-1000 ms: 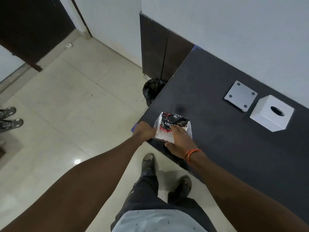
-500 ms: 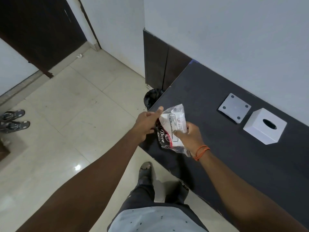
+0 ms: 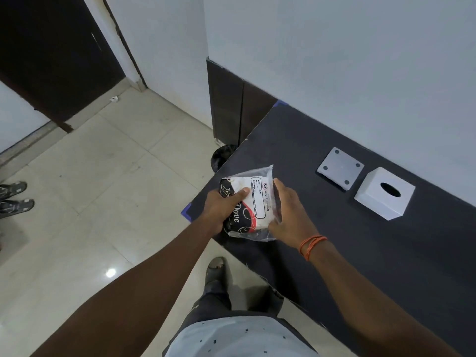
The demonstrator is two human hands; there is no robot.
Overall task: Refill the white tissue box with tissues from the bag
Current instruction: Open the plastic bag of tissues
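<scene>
I hold a clear plastic bag of tissues (image 3: 253, 202), printed black, red and white, above the near left corner of the dark table (image 3: 334, 253). My left hand (image 3: 222, 206) grips its left side with the thumb on top. My right hand (image 3: 289, 215) holds its right side, fingers spread along the edge. The white tissue box (image 3: 383, 193) stands upright at the table's far right, its oval slot on top. The box's grey base plate (image 3: 340, 167) lies flat just left of it.
A white wall runs behind the table. A dark bin (image 3: 222, 155) sits on the tiled floor past the table's left edge, next to a dark cabinet panel (image 3: 231, 106). A pair of sandals (image 3: 14, 199) lies at the far left. My feet stand by the table's front edge.
The bag was lifted off the table and turned over, its white labelled side now up. My left hand moved from the bag's corner to a full grip on its left side.
</scene>
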